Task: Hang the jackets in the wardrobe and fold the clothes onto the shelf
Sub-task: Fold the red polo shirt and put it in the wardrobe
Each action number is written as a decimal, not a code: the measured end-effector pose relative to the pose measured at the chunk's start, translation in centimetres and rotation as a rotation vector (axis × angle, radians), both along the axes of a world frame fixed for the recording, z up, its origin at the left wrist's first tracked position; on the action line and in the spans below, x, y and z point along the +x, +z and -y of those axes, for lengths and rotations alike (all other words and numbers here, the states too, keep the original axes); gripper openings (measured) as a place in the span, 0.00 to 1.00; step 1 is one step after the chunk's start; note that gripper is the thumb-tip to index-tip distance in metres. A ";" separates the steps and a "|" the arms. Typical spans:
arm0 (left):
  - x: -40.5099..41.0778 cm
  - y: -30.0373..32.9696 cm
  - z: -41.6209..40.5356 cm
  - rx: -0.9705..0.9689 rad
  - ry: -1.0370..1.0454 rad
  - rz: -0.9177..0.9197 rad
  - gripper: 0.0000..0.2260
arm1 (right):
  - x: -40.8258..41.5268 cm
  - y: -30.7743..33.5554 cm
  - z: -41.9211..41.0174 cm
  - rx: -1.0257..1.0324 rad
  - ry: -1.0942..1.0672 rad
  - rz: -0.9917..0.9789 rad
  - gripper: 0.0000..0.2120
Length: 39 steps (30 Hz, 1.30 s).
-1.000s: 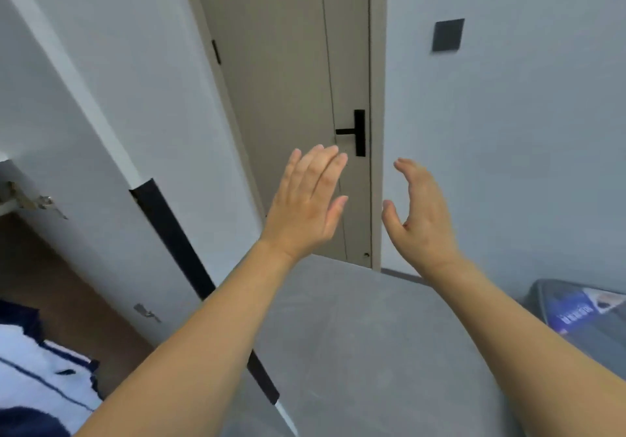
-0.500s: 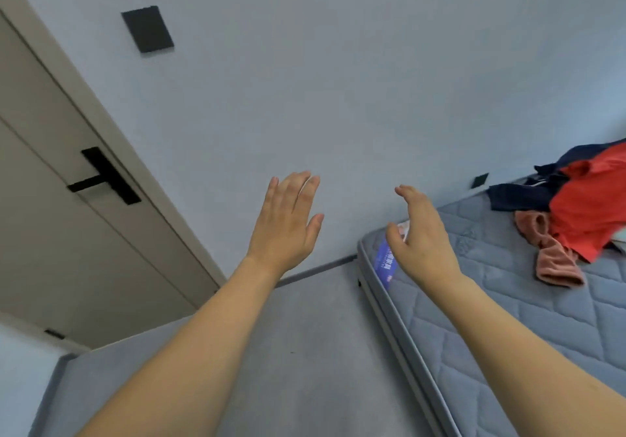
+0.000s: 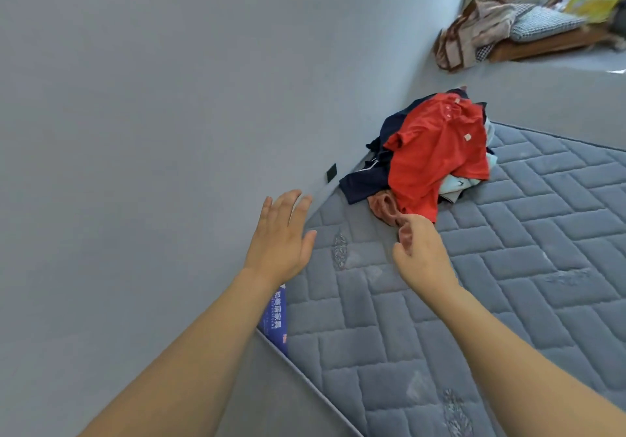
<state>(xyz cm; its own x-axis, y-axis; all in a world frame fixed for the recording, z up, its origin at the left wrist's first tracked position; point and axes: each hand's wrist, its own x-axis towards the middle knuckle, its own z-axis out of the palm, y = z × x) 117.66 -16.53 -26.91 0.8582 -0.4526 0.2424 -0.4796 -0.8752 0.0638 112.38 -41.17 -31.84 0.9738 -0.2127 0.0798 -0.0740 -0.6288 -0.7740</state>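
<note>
A heap of clothes lies on the grey quilted mattress (image 3: pixel 508 267) against the wall. A red shirt (image 3: pixel 437 152) is on top, a dark navy garment (image 3: pixel 366 179) under it at the left, a salmon-pink piece (image 3: pixel 386 208) at the front and a pale blue one (image 3: pixel 454 184) at the right. My left hand (image 3: pixel 281 236) hovers with straight fingers over the mattress's wall-side edge, holding nothing. My right hand (image 3: pixel 420 250) is raised just short of the pink piece, fingers loosely bent, empty. No wardrobe or shelf is in view.
The grey wall (image 3: pixel 169 97) runs along the left with a small black socket plate (image 3: pixel 331 172) beside the heap. More fabric and a checked cushion (image 3: pixel 542 23) lie on a wooden ledge at the far top right. Grey floor lies at the lower left.
The view has swung right from the door and wardrobe to the mattress. Both empty hands now reach toward the clothes heap, which has come much closer.
</note>
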 end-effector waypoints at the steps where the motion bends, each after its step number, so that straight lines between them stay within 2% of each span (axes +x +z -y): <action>1: 1.8 -0.5 0.9 0.009 -0.015 -0.020 0.27 | 1.0 -0.6 1.1 0.005 -0.031 -0.027 0.14; 2: 3.6 -1.0 1.8 0.023 -0.029 -0.041 0.27 | 2.1 -1.2 2.2 -0.005 -0.054 -0.053 0.13; 8: 17.1 -7.3 9.0 0.034 -0.118 -0.177 0.29 | 12.3 -7.2 8.9 -0.044 -0.217 -0.156 0.25; 17: 38.7 -29.7 24.3 0.011 -0.222 -0.570 0.33 | 30.8 -26.8 18.3 -0.033 -0.356 -0.255 0.33; 20: 43.7 -36.8 29.2 0.069 -0.331 -0.522 0.36 | 35.6 -34.2 21.6 -0.154 -0.299 -0.236 0.37; 22: 46.3 -41.2 31.8 0.134 -0.423 -0.459 0.36 | 38.0 -39.2 23.6 -0.143 -0.278 -0.244 0.38; 24: 47.7 -46.0 33.3 0.164 -0.449 -0.452 0.31 | 39.2 -44.2 25.3 -0.102 -0.278 -0.307 0.37; 26: 47.2 -50.5 33.6 0.100 -0.407 -0.476 0.24 | 39.1 -48.5 25.6 -0.287 -0.320 -0.338 0.33; 28: 45.8 -54.0 33.0 -0.058 -0.392 -0.409 0.21 | 38.3 -51.9 24.8 -0.478 -0.385 -0.212 0.26; 30: 45.7 -56.1 32.5 -0.182 -0.400 -0.321 0.21 | 38.5 -53.3 24.4 -0.521 -0.422 -0.121 0.24; 32: 45.9 -56.5 32.9 -0.201 -0.403 -0.287 0.23 | 38.5 -53.4 24.5 -0.549 -0.443 -0.132 0.24; 39: 46.1 -55.8 33.2 -0.138 -0.399 -0.384 0.23 | 38.5 -53.7 24.4 -0.632 -0.458 -0.152 0.23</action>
<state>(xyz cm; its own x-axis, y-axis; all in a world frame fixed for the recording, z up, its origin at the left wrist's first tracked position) 163.72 -49.71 -82.72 0.6653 -0.7461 0.0265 -0.6911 -0.6020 0.4000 150.93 -65.60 -85.54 0.8105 -0.5534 0.1918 -0.5076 -0.8271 -0.2413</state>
